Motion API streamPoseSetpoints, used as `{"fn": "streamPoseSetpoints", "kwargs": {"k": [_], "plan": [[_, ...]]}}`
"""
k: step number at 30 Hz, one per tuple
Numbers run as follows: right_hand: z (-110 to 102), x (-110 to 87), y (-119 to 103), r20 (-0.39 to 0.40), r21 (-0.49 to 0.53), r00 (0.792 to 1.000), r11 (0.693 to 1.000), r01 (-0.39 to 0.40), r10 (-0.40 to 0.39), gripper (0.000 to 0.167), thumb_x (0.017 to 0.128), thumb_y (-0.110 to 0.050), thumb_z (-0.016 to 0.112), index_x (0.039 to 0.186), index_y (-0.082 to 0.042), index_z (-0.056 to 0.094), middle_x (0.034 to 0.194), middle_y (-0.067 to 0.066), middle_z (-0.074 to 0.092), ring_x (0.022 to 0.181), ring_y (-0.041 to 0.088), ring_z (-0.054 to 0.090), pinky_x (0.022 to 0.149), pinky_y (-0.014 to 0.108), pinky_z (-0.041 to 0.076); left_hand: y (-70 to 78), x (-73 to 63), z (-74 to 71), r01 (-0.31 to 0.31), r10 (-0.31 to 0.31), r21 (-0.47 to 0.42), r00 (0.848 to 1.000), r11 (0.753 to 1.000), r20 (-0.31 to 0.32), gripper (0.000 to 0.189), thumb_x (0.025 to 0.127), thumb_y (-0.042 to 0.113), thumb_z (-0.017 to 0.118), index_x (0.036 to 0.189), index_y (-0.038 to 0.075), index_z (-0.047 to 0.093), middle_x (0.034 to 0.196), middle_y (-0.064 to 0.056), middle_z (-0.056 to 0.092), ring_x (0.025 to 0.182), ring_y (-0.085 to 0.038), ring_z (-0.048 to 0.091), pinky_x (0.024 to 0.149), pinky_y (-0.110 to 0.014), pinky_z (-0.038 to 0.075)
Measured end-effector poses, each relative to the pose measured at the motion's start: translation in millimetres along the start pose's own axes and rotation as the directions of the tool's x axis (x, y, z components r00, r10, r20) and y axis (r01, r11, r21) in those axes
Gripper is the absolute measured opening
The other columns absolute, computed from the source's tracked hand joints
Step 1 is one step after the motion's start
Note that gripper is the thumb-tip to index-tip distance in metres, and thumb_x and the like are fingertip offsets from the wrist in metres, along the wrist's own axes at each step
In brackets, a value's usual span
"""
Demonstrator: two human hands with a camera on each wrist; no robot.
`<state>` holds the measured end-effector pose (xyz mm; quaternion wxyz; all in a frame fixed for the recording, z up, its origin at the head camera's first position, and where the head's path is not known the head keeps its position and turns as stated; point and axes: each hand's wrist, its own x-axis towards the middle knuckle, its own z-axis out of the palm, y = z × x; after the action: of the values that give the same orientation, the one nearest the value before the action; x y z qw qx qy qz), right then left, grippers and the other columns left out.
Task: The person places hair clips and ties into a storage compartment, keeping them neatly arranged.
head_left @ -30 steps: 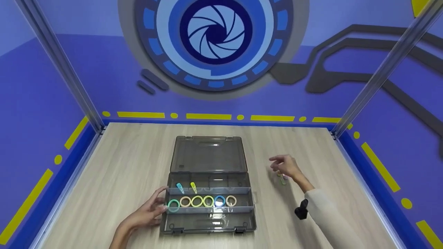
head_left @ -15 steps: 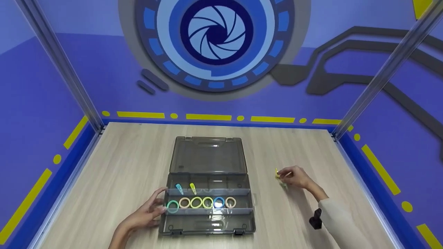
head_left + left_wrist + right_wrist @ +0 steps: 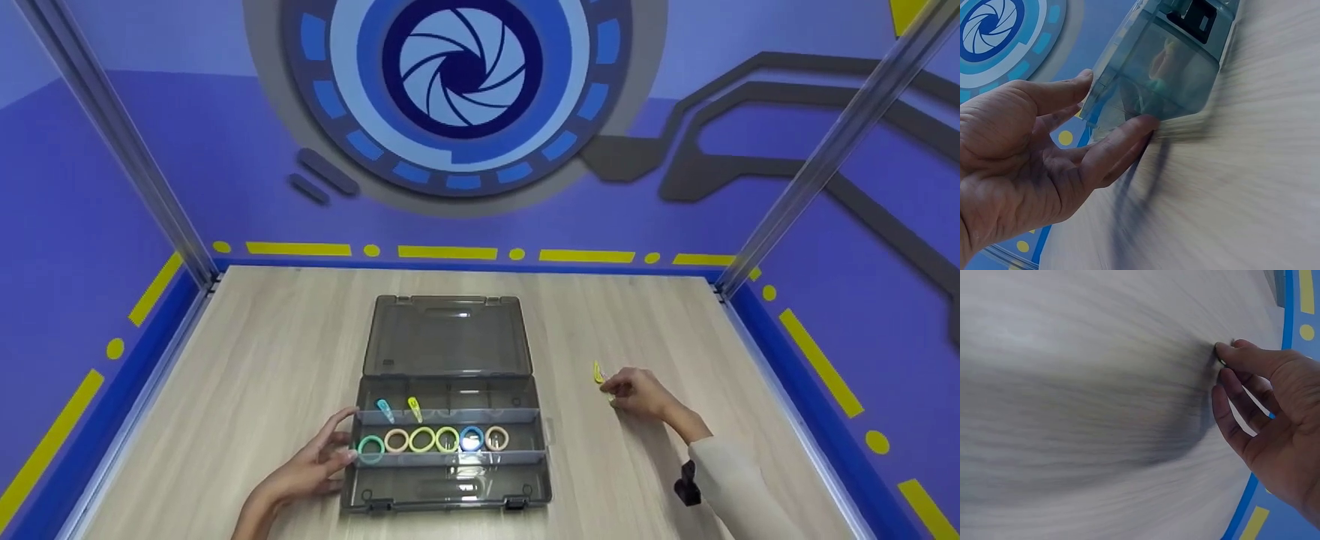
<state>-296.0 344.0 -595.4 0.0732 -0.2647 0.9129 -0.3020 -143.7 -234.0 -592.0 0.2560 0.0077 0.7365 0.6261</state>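
Note:
A smoky see-through organizer box point(image 3: 450, 491) lies on the table with its lid folded back. Several coloured ring-shaped hair ties point(image 3: 422, 440) stand in a row in its middle compartment. Behind them, a blue hair clip point(image 3: 385, 409) and a yellow hair clip point(image 3: 414, 409) lean in the back compartment. My left hand point(image 3: 311, 465) rests against the box's left side, thumb and fingertips touching the wall. To the right of the box, my right hand point(image 3: 641, 395) pinches a small hair clip point(image 3: 1222, 362) low over the table, mostly hidden by the fingertips. Another yellow clip point(image 3: 598, 373) shows just beside those fingers.
The box's open lid point(image 3: 448, 335) lies flat toward the back of the wooden table point(image 3: 292, 330). Blue printed walls with metal corner posts point(image 3: 135, 142) enclose the table. A black camera mount point(image 3: 686, 484) sits by the right sleeve.
My right hand has come down from above the small clips, shifting right and toward me, and its thumb and finger have closed on a clip. The left hand stays at the box.

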Motion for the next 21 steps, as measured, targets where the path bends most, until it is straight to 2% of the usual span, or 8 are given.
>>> {"fn": "streamPoseSetpoints", "kwargs": {"k": [7, 14, 21], "plan": [[-1.3, -2.1, -0.6, 0.001, -0.004, 1.0, 1.0, 0.022, -0.022, 0.023, 0.08, 0.009, 0.076, 0.103, 0.007, 0.075, 0.094, 0.02, 0.07, 0.082, 0.032, 0.067, 0.07, 0.029, 0.056, 0.2, 1.1, 1.2, 0.012, -0.012, 0.002, 1.0, 1.0, -0.026, 0.082, 0.103, 0.034, 0.06, 0.164, 0.017, 0.009, 0.148, -0.037, 0.03, 0.125, -0.039, 0.058, 0.094, -0.062, 0.056], [1.6, -4.7, 0.5, -0.052, -0.078, 0.998, 0.997, -0.026, 0.022, 0.013, 0.085, 0.003, 0.077, 0.098, 0.002, 0.078, 0.093, 0.013, 0.07, 0.08, 0.02, 0.063, 0.068, 0.024, 0.052, -3.2, 0.9, 2.2, 0.014, -0.014, -0.006, 0.999, 1.0, -0.035, 0.083, 0.102, 0.034, 0.061, 0.164, 0.017, 0.009, 0.149, -0.038, 0.029, 0.129, -0.05, 0.053, 0.095, -0.064, 0.054], [2.3, -8.2, 1.5, -0.054, -0.099, 0.998, 0.995, 0.032, -0.038, 0.014, 0.085, 0.006, 0.076, 0.098, 0.003, 0.078, 0.093, 0.014, 0.072, 0.08, 0.023, 0.067, 0.069, 0.027, 0.056, -1.0, 1.3, -0.1, -0.004, 0.004, 0.022, 1.0, 1.0, -0.019, 0.082, 0.103, 0.031, 0.061, 0.164, 0.016, 0.009, 0.148, -0.039, 0.028, 0.127, -0.045, 0.055, 0.095, -0.064, 0.054]]}}
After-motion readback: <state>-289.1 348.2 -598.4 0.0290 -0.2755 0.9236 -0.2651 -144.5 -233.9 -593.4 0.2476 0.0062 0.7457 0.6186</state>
